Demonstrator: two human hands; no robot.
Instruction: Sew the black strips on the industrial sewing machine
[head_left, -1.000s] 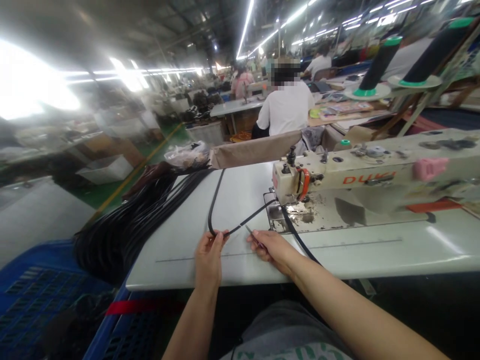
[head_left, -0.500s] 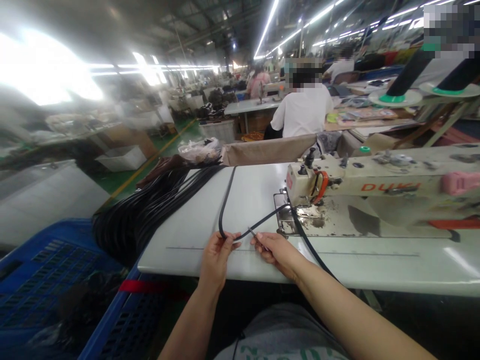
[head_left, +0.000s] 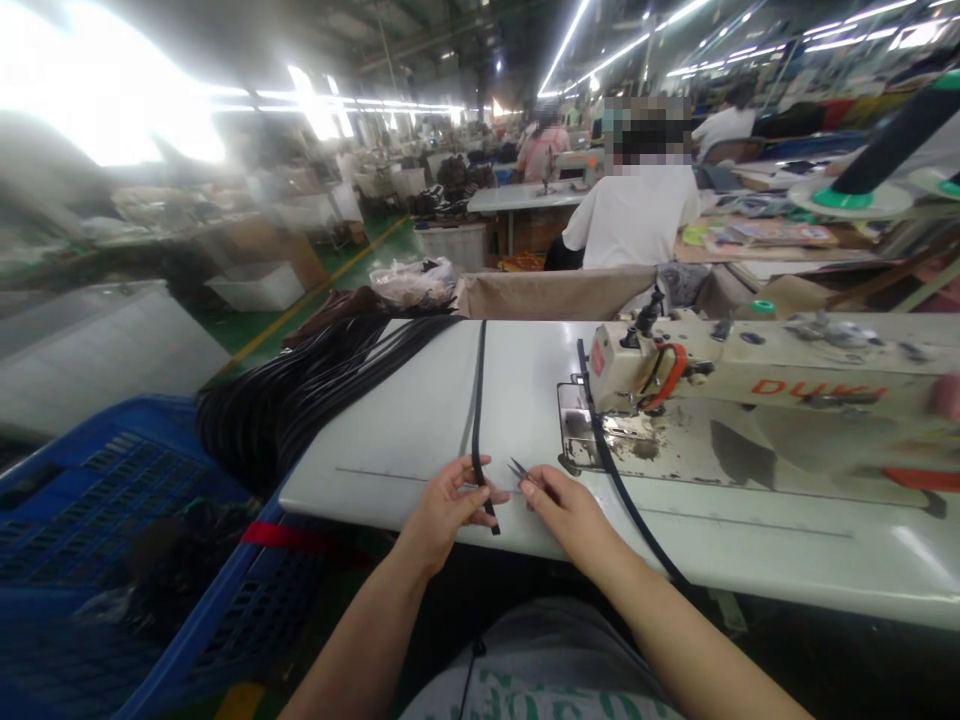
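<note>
Near the table's front edge, my left hand [head_left: 457,500] pinches a black strip [head_left: 478,420] close to its free end, which hangs just below the fingers. The strip runs away from me across the white tabletop [head_left: 405,400]. To the right, my right hand [head_left: 555,500] is closed round small metal snips [head_left: 519,468], their pointed blades apart and directed toward the strip without touching it. Another black strip [head_left: 626,490] passes beside the needle area of the sewing machine [head_left: 787,375] and drops over the front edge.
A thick bundle of black strips [head_left: 300,400] drapes over the table's left side. Below it stands a blue basket [head_left: 217,600] with a red band. Beyond the table are a fabric-lined box [head_left: 555,295] and a seated person in white [head_left: 637,215].
The strip that stretched from my left hand to the machine is now parted, with a free end at my left hand. The snips have drawn slightly away from it. The camera view has shifted left.
</note>
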